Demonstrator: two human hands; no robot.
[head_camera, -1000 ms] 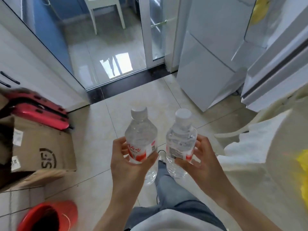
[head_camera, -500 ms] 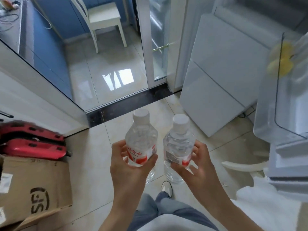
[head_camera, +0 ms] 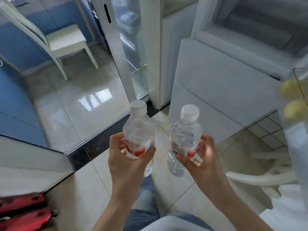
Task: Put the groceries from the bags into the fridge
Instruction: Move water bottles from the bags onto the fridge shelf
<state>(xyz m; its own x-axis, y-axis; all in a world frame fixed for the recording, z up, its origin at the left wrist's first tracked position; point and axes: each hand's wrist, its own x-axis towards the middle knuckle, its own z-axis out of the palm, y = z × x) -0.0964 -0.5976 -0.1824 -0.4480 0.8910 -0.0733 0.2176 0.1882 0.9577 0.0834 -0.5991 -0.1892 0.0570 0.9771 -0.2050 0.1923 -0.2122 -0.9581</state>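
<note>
I hold two clear water bottles with white caps and red-and-white labels, both upright in front of me. My left hand grips the left bottle around its label. My right hand grips the right bottle the same way. The white fridge stands ahead on the right, its lower doors closed. At the right edge a clear door bin of the open fridge door holds blurred yellow items.
A glass sliding door and its dark threshold lie ahead, with a white chair beyond. A red object sits at lower left. A white plastic chair stands on the tiled floor at right.
My view has lifted and swung toward the fridge; the cardboard box and red bucket left the frame. Both bottles stay gripped and have moved slightly apart.
</note>
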